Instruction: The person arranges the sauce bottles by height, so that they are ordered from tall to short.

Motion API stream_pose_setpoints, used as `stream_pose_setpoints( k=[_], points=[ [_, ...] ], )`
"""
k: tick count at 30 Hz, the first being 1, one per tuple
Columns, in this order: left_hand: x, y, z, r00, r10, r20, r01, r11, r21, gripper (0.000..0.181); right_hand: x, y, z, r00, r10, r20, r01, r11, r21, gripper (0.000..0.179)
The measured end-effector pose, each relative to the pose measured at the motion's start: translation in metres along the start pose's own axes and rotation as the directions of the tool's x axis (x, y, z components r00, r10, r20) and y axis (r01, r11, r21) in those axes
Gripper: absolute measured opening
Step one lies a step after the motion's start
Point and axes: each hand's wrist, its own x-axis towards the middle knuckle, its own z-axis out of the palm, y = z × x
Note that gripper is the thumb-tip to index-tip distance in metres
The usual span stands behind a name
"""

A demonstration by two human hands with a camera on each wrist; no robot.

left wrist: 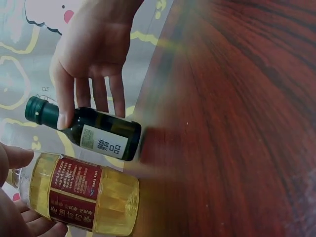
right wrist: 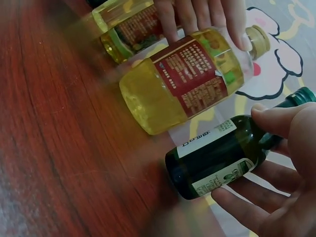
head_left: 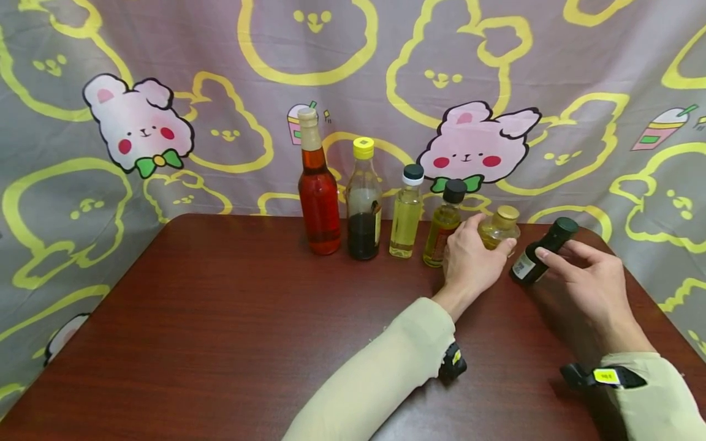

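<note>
My left hand (head_left: 475, 257) holds a squat bottle of yellow oil (left wrist: 116, 205) by its sides, thumb on one side and fingers on the other. This bottle has a gold cap (head_left: 507, 212) and a dark red label (right wrist: 190, 71). To its right, my right hand (head_left: 598, 288) grips a small dark green glass bottle (right wrist: 212, 158) between thumb and fingers near the neck. That bottle leans, its green cap (head_left: 566, 226) toward the right and its white label (left wrist: 103, 142) showing. Whether its base touches the table is hard to tell.
Left of my left hand, a row stands on the brown table (head_left: 220, 343): a tall red bottle (head_left: 320, 208), a yellow-capped bottle of dark liquid (head_left: 362, 233), a pale yellow oil bottle (head_left: 406, 214) and a black-capped oil bottle (head_left: 441, 229). A patterned curtain (head_left: 209, 37) hangs behind.
</note>
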Motion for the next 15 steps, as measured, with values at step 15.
stream_pose_setpoints(
  k=[15],
  points=[
    [0.0019, 0.0004, -0.0005, 1.000, 0.003, -0.014, -0.003, 1.000, 0.011, 0.057, 0.0050, 0.0037, 0.0035, 1.000, 0.026, 0.005, -0.025, 0.999, -0.044, 0.060]
  ],
)
